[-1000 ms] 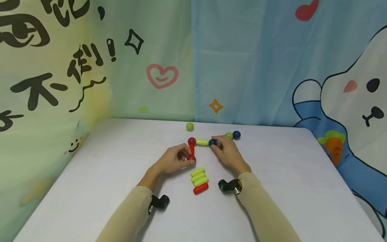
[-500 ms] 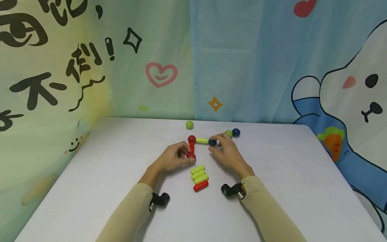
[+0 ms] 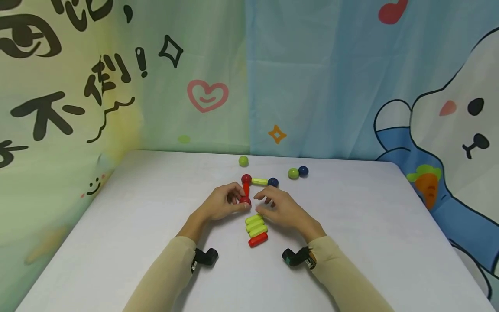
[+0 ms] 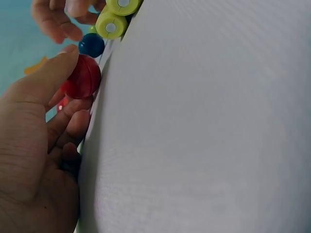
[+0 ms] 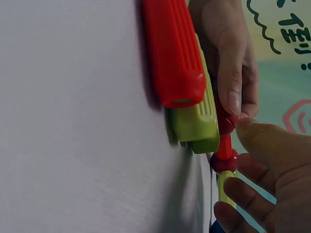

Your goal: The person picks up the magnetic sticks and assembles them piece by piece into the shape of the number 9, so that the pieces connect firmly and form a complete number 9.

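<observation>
My left hand [image 3: 220, 203] pinches the near red ball [image 4: 86, 77] between thumb and fingers. A red rod [image 3: 246, 190] joins this ball to a second red ball [image 3: 246, 179]. From there a yellow-green rod [image 3: 259, 181] runs right to a dark blue ball [image 3: 273, 182], so the pieces form a corner on the table. My right hand [image 3: 283, 208] hovers just right of the near red ball, fingers loosely bent and spread, holding nothing. Below its fingertips lies a row of three yellow-green rods [image 3: 256, 225] with one loose red rod [image 3: 258, 240] at the near end.
A green ball [image 3: 243, 161] sits near the white table's [image 3: 175, 173] back edge. Farther right, another green ball [image 3: 293, 173] and a blue ball [image 3: 303, 171] lie side by side. A printed curtain [image 3: 304, 78] hangs behind the table.
My right hand has let go of the dark blue ball and moved left and nearer, toward the near red ball. The left hand keeps its hold with little movement.
</observation>
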Motion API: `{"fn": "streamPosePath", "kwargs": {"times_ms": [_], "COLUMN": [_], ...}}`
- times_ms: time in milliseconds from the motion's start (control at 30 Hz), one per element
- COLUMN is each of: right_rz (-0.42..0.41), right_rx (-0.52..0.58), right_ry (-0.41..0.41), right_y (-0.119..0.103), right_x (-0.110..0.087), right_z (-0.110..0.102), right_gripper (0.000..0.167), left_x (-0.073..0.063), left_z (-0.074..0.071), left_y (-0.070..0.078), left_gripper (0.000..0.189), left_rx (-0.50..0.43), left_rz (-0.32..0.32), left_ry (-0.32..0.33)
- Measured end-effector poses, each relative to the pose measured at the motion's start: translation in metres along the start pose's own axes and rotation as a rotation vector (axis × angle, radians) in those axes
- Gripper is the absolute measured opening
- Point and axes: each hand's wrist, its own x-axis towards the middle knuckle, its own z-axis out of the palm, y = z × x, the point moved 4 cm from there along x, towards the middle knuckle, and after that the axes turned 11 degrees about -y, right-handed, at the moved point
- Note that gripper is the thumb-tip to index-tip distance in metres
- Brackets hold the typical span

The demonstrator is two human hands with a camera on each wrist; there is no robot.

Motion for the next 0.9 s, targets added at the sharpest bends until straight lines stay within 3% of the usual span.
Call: {"fn": "streamPosePath", "kwargs": {"times_ms": [133, 433, 900], "right_rz": [-0.026, 0.026, 0.058], "right_rx": [-0.008, 0.001, -0.040], "right_ry": [-0.057, -0.171, -0.235], "right_y": [-0.0056, -0.0104, -0.0091], "right_x": [-0.0013, -0.0041, -0.0088], "right_z": [0.0052, 0.0102, 0.0040], "right_gripper": [0.022, 0.011, 0.013], "left_x": [-0.0011, -0.0019, -0.0023], "left_z": [-0.0004, 0.0000, -0.0010], "left_y": [-0.0015, -0.0036, 0.0001], "left_gripper": [0.030, 0.030, 0.029], "left_rx": [0.000, -0.004, -0.003], "left_rz": [-0.006, -0.013, -0.006], "left_ry": [0.006, 0.008, 0.022]}}
